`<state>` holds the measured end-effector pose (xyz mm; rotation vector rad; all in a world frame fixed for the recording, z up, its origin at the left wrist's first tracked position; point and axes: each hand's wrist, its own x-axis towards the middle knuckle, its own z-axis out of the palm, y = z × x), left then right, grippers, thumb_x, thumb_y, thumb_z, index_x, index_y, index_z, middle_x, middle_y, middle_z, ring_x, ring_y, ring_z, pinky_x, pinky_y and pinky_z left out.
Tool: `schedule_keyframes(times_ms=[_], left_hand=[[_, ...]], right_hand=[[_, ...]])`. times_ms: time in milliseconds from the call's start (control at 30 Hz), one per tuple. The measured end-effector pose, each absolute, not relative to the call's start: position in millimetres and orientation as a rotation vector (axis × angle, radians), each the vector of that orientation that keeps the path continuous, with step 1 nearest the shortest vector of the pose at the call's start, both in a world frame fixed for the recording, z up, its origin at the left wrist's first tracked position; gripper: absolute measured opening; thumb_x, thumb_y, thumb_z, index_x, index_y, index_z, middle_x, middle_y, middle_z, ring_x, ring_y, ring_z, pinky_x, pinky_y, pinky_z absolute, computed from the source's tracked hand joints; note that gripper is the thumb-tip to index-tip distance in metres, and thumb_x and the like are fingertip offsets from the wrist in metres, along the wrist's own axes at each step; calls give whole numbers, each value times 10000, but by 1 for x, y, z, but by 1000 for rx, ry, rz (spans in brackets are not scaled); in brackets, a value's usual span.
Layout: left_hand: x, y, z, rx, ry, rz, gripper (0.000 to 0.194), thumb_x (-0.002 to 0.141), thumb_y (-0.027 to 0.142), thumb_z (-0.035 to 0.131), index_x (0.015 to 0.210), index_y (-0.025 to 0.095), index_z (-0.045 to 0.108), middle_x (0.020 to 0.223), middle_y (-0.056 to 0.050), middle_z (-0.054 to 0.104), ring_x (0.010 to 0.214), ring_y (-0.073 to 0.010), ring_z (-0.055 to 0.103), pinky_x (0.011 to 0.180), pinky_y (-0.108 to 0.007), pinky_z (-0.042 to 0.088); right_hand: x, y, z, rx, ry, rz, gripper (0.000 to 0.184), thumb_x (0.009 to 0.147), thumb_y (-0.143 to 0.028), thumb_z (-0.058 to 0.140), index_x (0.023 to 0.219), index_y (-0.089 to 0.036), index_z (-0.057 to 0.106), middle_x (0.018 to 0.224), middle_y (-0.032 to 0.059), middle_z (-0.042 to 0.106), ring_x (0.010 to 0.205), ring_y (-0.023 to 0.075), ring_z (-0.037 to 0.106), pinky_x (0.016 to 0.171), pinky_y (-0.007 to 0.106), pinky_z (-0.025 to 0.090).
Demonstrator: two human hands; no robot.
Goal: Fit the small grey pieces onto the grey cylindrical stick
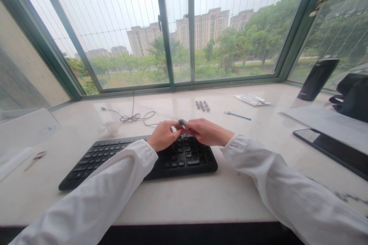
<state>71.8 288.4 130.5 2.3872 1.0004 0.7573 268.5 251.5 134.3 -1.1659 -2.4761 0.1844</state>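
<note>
Marble worktop (230,195) ran beneath a barred window (218,26); left grip (163,136) and right grip (208,132) narrowly pinched one small dark keycap (181,122) directly above a black keyboard (138,157).

I'm watching through a single camera worn on the person's head, looking from just behind the near edge of the desk (184,204), facing forward and down toward the window (189,26). It sits close above the keyboard (186,160), with the left hand (163,136) and right hand (208,132) near mid-frame, and the desk's far edge runs above them.
</note>
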Motion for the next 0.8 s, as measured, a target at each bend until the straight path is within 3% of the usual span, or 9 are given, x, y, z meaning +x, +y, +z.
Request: schedule_keyframes(times_ms=[433,800], left_hand=[[72,291,130,2386,1229,695,238,782,413,620,760,210,742,732,11,708,656,-153,595,670,-257,442],[71,290,132,2417,1336,595,274,780,436,604,813,212,759,766,-19,712,711,-182,624,671,-269,448]], right_hand=[[264,251,131,-1216,-2411,157,168,865,-53,468,821,-157,592,827,51,634,736,143,546,676,232,358],[264,258,119,-1172,-2340,253,168,868,-69,493,830,-156,632,793,42,652,734,141,552,688,227,379]])
